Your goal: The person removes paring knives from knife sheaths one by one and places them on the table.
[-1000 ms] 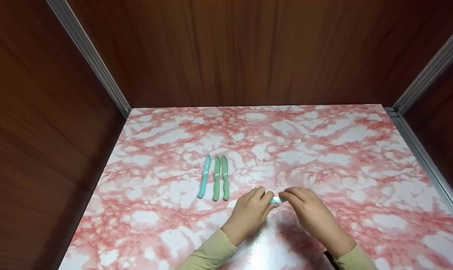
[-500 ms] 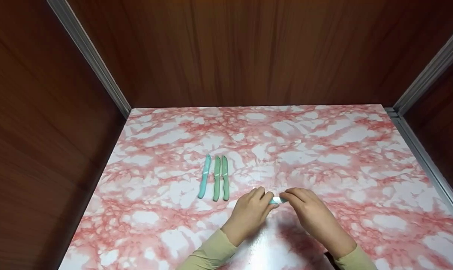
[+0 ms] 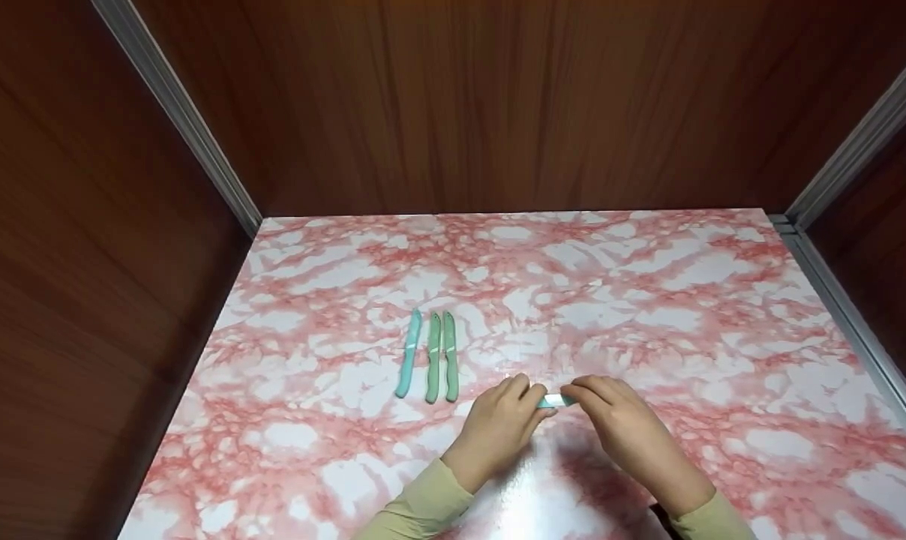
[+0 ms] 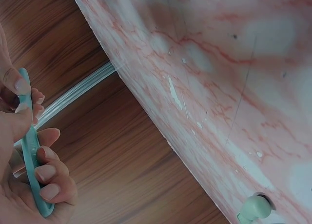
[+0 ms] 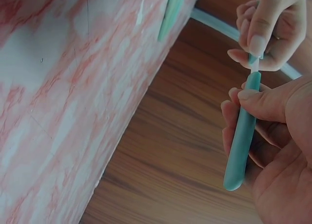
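Note:
Between my two hands is a teal knife (image 3: 557,400), held crosswise above the near part of the table. My left hand (image 3: 499,421) grips one end, its fingers curled round the teal body (image 4: 32,155) in the left wrist view. The other end is gripped by my right hand (image 3: 624,427), with the thumb pressed along the teal piece (image 5: 241,136) in the right wrist view. A short pale strip of blade (image 5: 255,65) shows between the two teal parts. Which part is handle and which is cover, I cannot tell.
Left of my hands lie a turquoise knife (image 3: 409,352) and two green knives (image 3: 433,356), side by side, roughly parallel. They rest on a red-and-white marbled table (image 3: 648,315). Wooden panels (image 3: 468,105) with metal corner strips stand behind and at both sides.
My right hand has shifted very slightly to the right, and a little more of the strip between my hands shows. The left hand and the knives on the table stay put.

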Action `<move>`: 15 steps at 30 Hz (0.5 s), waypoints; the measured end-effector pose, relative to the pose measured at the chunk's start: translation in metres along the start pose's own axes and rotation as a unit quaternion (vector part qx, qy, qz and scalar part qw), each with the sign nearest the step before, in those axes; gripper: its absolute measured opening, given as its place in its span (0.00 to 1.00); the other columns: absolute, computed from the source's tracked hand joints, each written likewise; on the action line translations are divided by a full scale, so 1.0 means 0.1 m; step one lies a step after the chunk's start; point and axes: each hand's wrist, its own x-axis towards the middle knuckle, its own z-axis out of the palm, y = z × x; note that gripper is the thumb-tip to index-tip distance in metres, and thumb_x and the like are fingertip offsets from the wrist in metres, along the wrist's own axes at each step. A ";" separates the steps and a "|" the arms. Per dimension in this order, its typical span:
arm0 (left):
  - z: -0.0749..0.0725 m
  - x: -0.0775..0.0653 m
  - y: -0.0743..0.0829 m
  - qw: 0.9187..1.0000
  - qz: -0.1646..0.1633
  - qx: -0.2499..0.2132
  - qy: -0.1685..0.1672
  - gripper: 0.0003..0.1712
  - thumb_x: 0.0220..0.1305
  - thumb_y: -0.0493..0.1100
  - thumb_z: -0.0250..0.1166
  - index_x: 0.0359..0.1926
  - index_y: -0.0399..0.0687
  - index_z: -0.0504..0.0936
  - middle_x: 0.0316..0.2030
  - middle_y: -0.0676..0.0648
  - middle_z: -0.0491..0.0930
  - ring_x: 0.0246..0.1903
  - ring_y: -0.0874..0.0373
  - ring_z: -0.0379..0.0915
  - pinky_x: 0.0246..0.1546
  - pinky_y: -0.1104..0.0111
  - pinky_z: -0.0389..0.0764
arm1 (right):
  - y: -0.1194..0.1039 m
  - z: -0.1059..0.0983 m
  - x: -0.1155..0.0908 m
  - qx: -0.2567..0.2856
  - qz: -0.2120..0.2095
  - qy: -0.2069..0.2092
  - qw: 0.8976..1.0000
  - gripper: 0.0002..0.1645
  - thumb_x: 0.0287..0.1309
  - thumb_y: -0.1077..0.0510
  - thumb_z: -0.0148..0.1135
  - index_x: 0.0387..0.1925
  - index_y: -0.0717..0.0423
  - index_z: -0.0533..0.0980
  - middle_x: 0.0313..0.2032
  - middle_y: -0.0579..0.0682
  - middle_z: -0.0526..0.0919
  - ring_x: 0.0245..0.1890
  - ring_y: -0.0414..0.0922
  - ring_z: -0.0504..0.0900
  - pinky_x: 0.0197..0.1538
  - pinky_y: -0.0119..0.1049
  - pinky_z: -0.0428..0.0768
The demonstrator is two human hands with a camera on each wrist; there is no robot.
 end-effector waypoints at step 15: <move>-0.02 0.00 -0.01 1.000 -0.007 0.008 -0.008 0.14 0.67 0.54 0.58 0.37 0.48 0.75 0.27 0.52 0.65 0.23 0.63 0.64 0.21 0.75 0.69 | 0.02 -0.01 0.00 0.000 -0.004 0.006 1.000 0.31 0.37 0.81 0.70 0.45 0.58 0.79 0.44 0.48 0.78 0.44 0.44 0.77 0.48 0.36 0.77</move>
